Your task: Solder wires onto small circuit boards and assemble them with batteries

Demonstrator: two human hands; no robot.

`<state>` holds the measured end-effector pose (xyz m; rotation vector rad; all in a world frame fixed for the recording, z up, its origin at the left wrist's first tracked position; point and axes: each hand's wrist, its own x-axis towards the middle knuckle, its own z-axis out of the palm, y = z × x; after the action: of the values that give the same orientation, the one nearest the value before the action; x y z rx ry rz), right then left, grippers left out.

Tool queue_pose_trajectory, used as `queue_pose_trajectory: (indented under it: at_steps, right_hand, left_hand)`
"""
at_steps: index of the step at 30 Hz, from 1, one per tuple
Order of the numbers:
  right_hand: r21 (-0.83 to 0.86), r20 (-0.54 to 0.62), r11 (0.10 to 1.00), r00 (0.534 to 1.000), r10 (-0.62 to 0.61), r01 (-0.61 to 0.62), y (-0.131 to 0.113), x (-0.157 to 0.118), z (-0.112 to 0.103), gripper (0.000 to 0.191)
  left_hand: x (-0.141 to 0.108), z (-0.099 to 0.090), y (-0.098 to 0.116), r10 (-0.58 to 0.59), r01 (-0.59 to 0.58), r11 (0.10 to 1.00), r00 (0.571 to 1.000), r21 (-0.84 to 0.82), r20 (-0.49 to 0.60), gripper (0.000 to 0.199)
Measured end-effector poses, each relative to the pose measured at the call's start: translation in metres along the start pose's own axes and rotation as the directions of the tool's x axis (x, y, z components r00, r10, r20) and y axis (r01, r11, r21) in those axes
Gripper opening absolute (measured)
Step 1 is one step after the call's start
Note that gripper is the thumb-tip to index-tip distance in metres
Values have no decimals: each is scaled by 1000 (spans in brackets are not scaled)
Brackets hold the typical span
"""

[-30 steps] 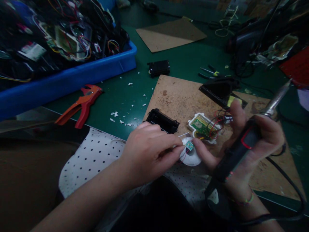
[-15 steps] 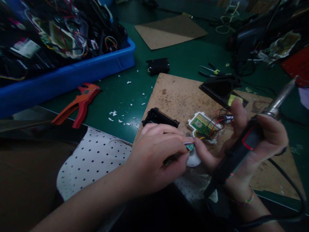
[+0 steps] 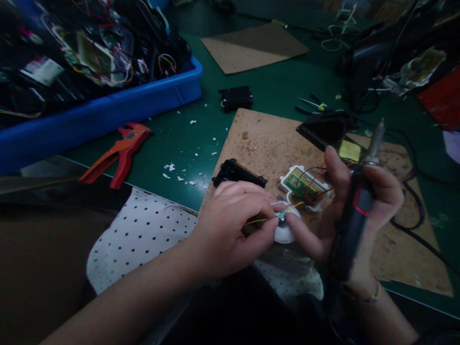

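Observation:
Between thumb and fingers, my left hand (image 3: 237, 225) pinches a small green circuit board (image 3: 281, 215) with thin wires, one of them yellow (image 3: 257, 221). My right hand (image 3: 362, 211) is wrapped round a black soldering iron (image 3: 354, 218), its metal tip pointing up and away from the board. The right thumb reaches to the edge of the small board. Under the fingertips shows a round white part (image 3: 284, 234). Just beyond lies a white housing (image 3: 293, 171) holding a larger green circuit board (image 3: 304, 184) with red and black wires. A black plastic case (image 3: 239, 173) sits behind my left hand.
A brown work board (image 3: 258, 136) lies on the green table. Orange-red cutters (image 3: 124, 153) and white scraps lie left of it. A blue bin (image 3: 143, 105) full of wired parts stands at the left. Small pliers (image 3: 312, 105) and a black stand (image 3: 323, 129) with a yellow sponge (image 3: 350, 150) are at the right.
The soldering iron and my right hand have shifted left, with the tip now more upright. The small board has turned slightly between the fingers, and the yellow wire shows more.

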<state>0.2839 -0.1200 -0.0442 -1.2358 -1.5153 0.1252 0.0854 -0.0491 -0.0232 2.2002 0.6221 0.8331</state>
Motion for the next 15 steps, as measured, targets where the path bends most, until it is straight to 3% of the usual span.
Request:
queue_pose_trajectory:
  at_steps: [4, 10, 12, 15]
  right_hand:
    - [-127, 18, 991, 999, 34, -32, -4, -1, 0, 111]
    - [-103, -27, 995, 1000, 1, -4, -3, -1, 2, 112]
    - [-96, -104, 995, 993, -48, 38, 2, 1, 3, 108]
    - [-25, -331, 989, 933, -144, 144, 13, 4, -2, 82]
  left_hand:
    - [0, 2, 0, -20, 20, 1000, 1000, -10, -20, 7]
    - [0, 4, -1, -8, 9, 1000, 998, 14, -63, 8]
    - [-1, 5, -2, -5, 6, 1000, 998, 22, -64, 8]
    - [-2, 6, -4, -3, 4, 1000, 997, 21, -73, 7]
